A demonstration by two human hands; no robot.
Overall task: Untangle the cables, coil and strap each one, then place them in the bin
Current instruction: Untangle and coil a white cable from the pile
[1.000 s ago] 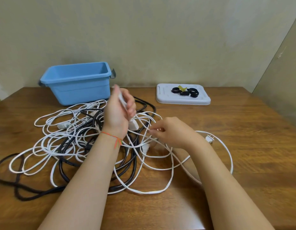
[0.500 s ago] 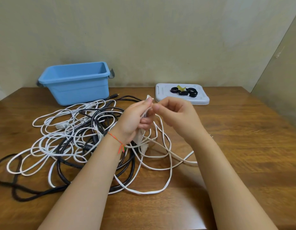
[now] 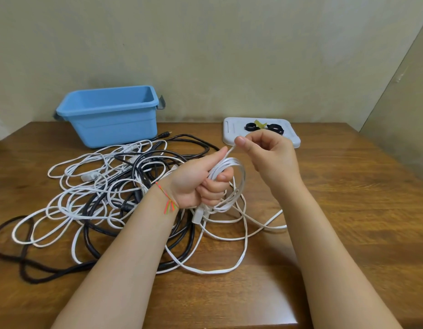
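Your left hand (image 3: 201, 184) fingers clench the white coil (image 3: 225, 184) and your right hand (image 3: 265, 153) pinches its strand just above; pull hard and the tangle (image 3: 115, 193) below snags.

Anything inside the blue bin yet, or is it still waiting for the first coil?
The blue bin shows only bare inner walls at the far side and right; no cable shows over its rim. Its floor is hidden behind the near wall, so I cannot rule out something lying low inside.
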